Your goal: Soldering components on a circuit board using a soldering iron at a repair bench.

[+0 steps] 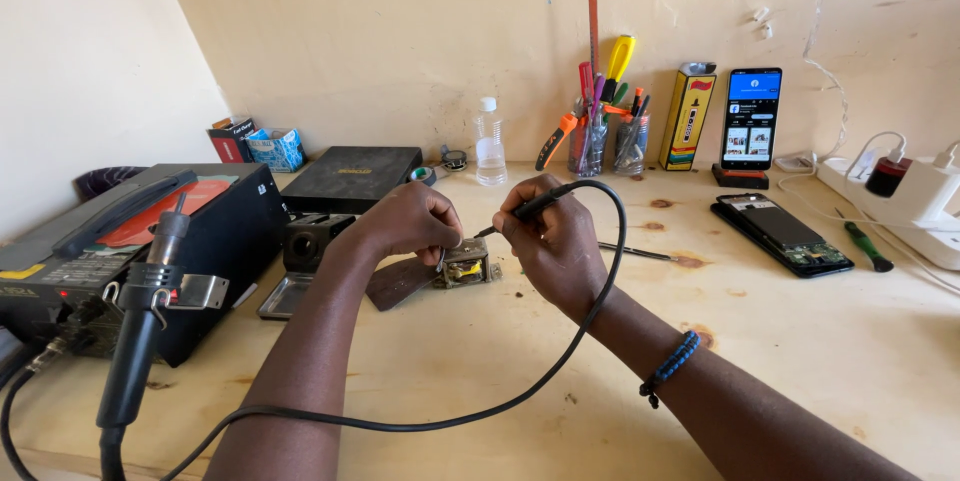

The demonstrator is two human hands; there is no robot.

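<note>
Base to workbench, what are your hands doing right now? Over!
Right hand grips soldering iron, tip at small transformer. Left hand steadies it. Iron's cord loops across table.

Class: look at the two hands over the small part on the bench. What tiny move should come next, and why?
Probably ease the soldering iron tip down onto the small transformer-like part. The right hand holds the tip just above it, while the left hand steadies the part on the wooden bench.
</note>
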